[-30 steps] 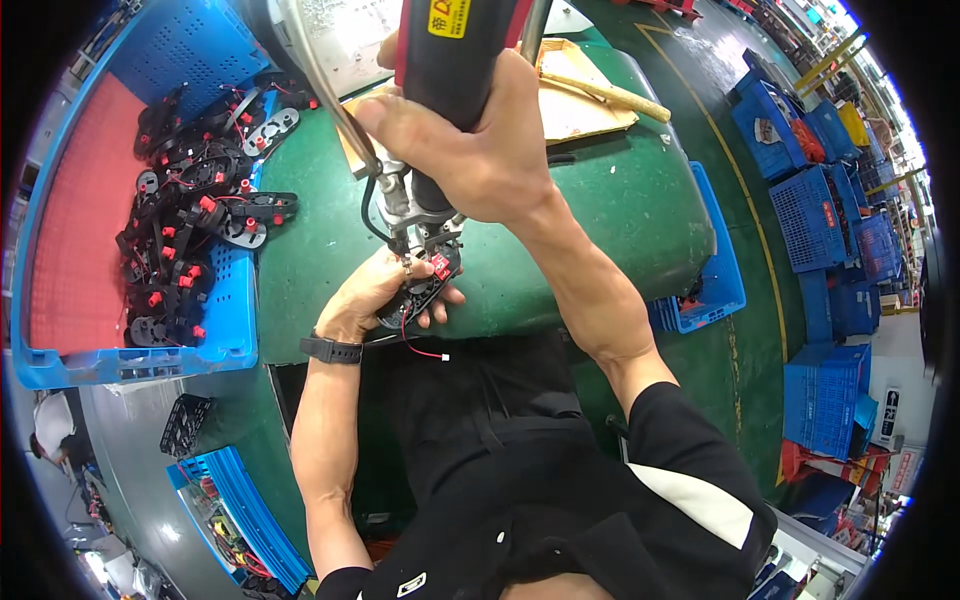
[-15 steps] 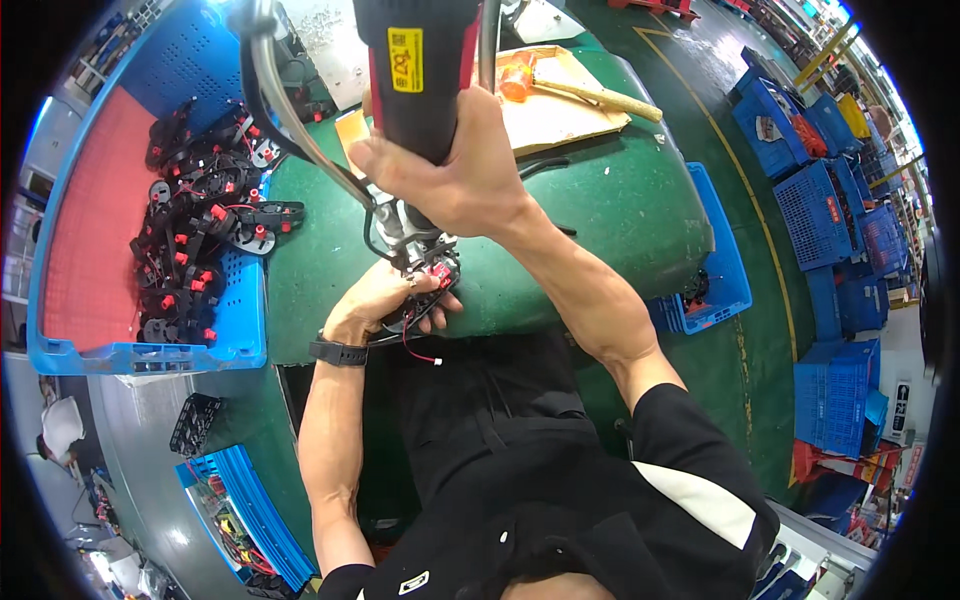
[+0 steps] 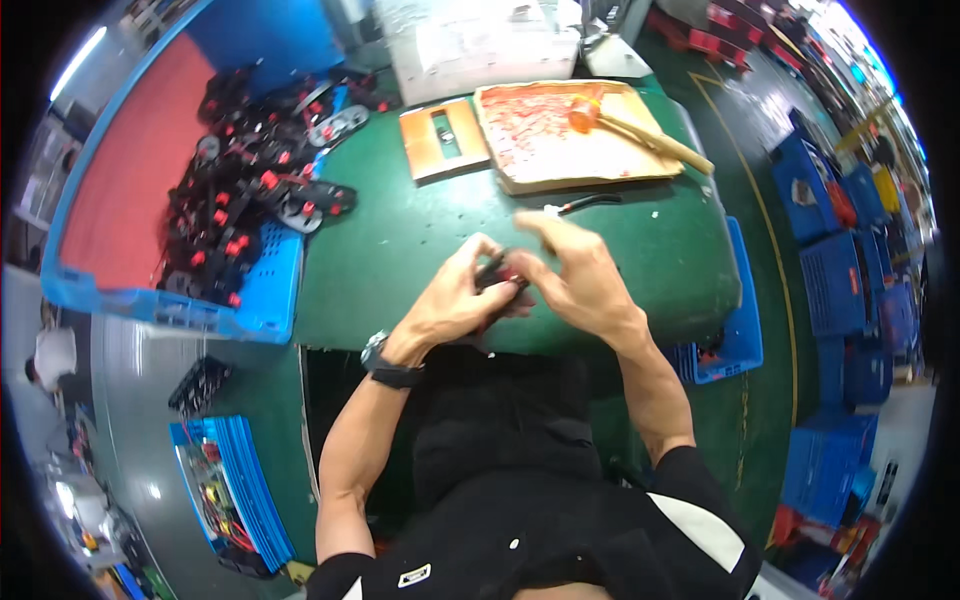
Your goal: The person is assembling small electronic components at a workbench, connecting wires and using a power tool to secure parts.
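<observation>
Just above the table's front edge, my left hand [image 3: 455,300] is closed around a small black plastic part with a red piece [image 3: 492,272]. Fingers cover most of that part, so its full shape is hidden. My right hand [image 3: 580,280] is beside it, somewhat blurred. Its thumb is close to the red piece and the forefinger stretches out apart from it; whether the thumb touches the part I cannot tell. Beneath both hands lies the green tabletop [image 3: 380,275].
At left, a blue crate [image 3: 180,310] holds many black parts with red pieces [image 3: 225,215]. Farther back lie an orange slotted block [image 3: 420,150], a shallow cardboard tray [image 3: 590,178] with red bits, a mallet [image 3: 650,138] across it, and a black-handled tool [image 3: 592,203].
The upright power tool that my right hand gripped is out of view. That hand has come down beside the left one. My left hand has moved right with the black part.
</observation>
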A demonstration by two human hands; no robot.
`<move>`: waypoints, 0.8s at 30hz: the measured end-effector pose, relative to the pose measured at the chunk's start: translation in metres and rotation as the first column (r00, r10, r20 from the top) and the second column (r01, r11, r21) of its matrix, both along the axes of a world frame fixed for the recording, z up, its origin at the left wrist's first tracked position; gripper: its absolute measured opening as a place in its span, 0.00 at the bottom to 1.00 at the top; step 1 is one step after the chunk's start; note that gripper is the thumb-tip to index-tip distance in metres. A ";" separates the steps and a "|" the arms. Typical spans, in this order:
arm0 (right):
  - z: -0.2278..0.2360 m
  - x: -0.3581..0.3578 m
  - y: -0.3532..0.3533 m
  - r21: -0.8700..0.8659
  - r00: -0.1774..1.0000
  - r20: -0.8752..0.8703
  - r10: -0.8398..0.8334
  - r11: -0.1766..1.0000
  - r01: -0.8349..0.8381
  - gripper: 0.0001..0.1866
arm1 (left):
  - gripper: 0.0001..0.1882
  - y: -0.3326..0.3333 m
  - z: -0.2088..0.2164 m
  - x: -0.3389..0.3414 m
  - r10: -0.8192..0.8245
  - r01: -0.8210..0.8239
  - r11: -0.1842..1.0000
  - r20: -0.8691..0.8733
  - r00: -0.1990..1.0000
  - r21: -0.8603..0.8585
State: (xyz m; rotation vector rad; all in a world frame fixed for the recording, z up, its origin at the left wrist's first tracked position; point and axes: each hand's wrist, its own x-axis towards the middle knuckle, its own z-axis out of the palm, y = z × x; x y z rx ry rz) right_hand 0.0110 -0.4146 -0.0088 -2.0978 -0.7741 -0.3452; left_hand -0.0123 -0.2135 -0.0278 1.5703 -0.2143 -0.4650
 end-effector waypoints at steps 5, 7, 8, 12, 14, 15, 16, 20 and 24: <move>-0.032 -0.015 -0.054 0.315 0.859 -0.510 0.034 0.937 0.150 0.06 | 0.21 -0.001 0.004 0.002 -0.071 -0.043 0.967 0.430 0.900 0.250; -0.046 -0.006 -0.103 0.461 0.860 -0.490 -0.145 0.794 0.397 0.11 | 0.22 0.023 0.005 0.014 0.073 -0.246 0.942 0.574 0.816 0.229; -0.061 -0.001 -0.146 0.564 0.840 -0.517 -0.167 0.672 0.481 0.12 | 0.19 0.039 0.004 0.022 0.236 -0.426 0.871 0.551 0.800 0.244; -0.093 0.013 -0.288 0.713 0.718 -0.560 -0.414 0.200 0.672 0.15 | 0.27 0.145 -0.036 0.060 0.719 -0.788 0.462 0.349 0.601 0.407; -0.124 0.024 -0.367 0.697 0.644 -0.604 -0.470 0.081 0.713 0.16 | 0.33 0.164 -0.032 0.071 0.805 -0.809 0.433 0.234 0.546 0.397; -0.128 0.032 -0.378 0.645 0.548 -0.681 -0.486 -0.044 0.763 0.16 | 0.34 0.171 -0.031 0.073 0.813 -0.810 0.414 0.231 0.534 0.416; -0.133 0.038 -0.391 0.585 0.451 -0.750 -0.484 -0.167 0.794 0.16 | 0.35 0.175 -0.027 0.076 0.823 -0.813 0.392 0.231 0.519 0.431; -0.142 0.058 -0.419 0.370 0.266 -0.605 -0.750 0.031 0.929 0.13 | 0.28 0.170 -0.037 0.102 0.828 -0.825 0.420 0.211 0.519 0.378; -0.071 0.087 -0.260 0.253 0.618 0.031 -0.785 0.605 0.755 0.18 | 0.15 0.153 -0.047 0.077 0.803 -0.803 0.587 -0.052 0.593 -0.102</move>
